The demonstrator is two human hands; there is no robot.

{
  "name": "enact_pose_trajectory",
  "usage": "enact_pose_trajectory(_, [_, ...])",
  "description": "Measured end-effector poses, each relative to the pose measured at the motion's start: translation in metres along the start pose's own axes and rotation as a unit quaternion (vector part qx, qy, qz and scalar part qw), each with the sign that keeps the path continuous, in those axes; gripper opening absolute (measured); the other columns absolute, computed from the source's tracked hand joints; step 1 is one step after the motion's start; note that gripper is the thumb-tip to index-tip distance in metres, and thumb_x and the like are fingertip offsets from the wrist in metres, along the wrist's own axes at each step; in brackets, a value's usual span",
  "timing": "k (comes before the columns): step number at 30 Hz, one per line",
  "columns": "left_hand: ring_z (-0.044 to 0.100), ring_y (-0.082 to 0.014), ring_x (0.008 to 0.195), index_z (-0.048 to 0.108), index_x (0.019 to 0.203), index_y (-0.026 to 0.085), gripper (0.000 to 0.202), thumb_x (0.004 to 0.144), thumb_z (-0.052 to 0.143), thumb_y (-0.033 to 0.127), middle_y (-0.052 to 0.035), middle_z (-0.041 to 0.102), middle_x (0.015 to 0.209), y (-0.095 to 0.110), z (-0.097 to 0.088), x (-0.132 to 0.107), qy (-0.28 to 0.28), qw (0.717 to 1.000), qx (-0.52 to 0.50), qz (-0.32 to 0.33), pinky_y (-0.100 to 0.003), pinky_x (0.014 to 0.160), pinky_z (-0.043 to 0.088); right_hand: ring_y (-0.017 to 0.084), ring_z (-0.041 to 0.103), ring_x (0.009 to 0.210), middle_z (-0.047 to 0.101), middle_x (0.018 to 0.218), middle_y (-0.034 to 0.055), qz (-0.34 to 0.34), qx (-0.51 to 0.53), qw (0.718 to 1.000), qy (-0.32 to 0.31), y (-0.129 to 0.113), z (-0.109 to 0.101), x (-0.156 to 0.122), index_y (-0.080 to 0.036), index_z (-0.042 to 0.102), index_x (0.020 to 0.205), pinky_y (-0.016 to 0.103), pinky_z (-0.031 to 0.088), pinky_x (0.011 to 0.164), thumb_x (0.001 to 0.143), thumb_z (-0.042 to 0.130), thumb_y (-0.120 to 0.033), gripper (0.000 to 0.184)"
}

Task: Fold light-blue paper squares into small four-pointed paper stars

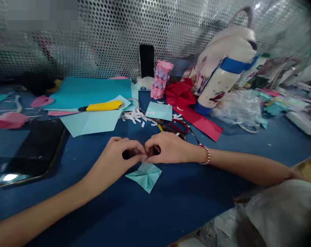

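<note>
A folded light-teal paper (146,176) with creases meeting at its middle lies on the blue tabletop (135,219). My left hand (122,154) pinches its far corner with thumb and forefinger. Beside it, almost touching, my right hand (165,149) grips the same corner between thumb and bent fingers, a beaded bracelet (207,155) at its wrist. The fingertips hide that far corner. Just beyond my right hand lie red-handled scissors (181,127), partly covered by a light blue paper square (159,110).
A yellow cutter (104,106) rests on pale blue sheets (94,122) and white paper scraps (135,116). Farther back are a phone (146,61), a pink paper tower (161,79), red paper (201,121) and a bottle (219,80). A dark tablet-like device (34,147) lies left.
</note>
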State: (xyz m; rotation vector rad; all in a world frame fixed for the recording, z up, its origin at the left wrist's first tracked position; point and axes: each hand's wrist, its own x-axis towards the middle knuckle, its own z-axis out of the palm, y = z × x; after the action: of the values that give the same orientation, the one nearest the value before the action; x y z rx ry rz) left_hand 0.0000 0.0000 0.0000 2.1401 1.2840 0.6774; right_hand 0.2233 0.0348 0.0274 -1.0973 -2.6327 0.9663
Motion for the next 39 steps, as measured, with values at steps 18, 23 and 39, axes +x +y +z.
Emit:
enact_pose_trajectory(18, [0.068, -0.0193, 0.113, 0.076, 0.126, 0.031, 0.036, 0.123, 0.041, 0.039, 0.0036, 0.081, 0.121, -0.003, -0.009, -0.052, 0.048, 0.954, 0.152, 0.254, -0.037, 0.116, 0.035, 0.013, 0.063, 0.080, 0.073, 0.081, -0.0027, -0.014, -0.007, 1.000, 0.004, 0.002, 0.003, -0.003, -0.019, 0.077, 0.088, 0.025, 0.037, 0.069, 0.092, 0.089, -0.021, 0.012])
enact_pose_trajectory(23, [0.065, -0.0216, 0.119, 0.078, 0.127, 0.021, 0.049, 0.122, 0.040, 0.052, 0.0003, 0.082, 0.127, -0.003, 0.000, -0.059, 0.043, 0.926, 0.218, 0.305, -0.035, 0.133, 0.020, 0.015, 0.062, 0.083, 0.071, 0.077, -0.0042, -0.029, -0.023, 0.999, 0.000, 0.003, 0.004, -0.004, -0.019, 0.072, 0.089, 0.026, 0.035, 0.070, 0.094, 0.086, -0.020, 0.015])
enact_pose_trajectory(39, [0.067, -0.0203, 0.120, 0.078, 0.130, 0.021, 0.057, 0.120, 0.039, 0.061, -0.0004, 0.081, 0.125, 0.001, 0.005, -0.060, 0.024, 0.934, 0.215, 0.284, -0.032, 0.137, 0.011, 0.014, 0.058, 0.082, 0.068, 0.081, -0.0038, -0.067, 0.000, 0.998, 0.016, 0.010, 0.009, -0.003, -0.020, 0.066, 0.086, 0.027, 0.031, 0.074, 0.109, 0.071, -0.025, 0.025])
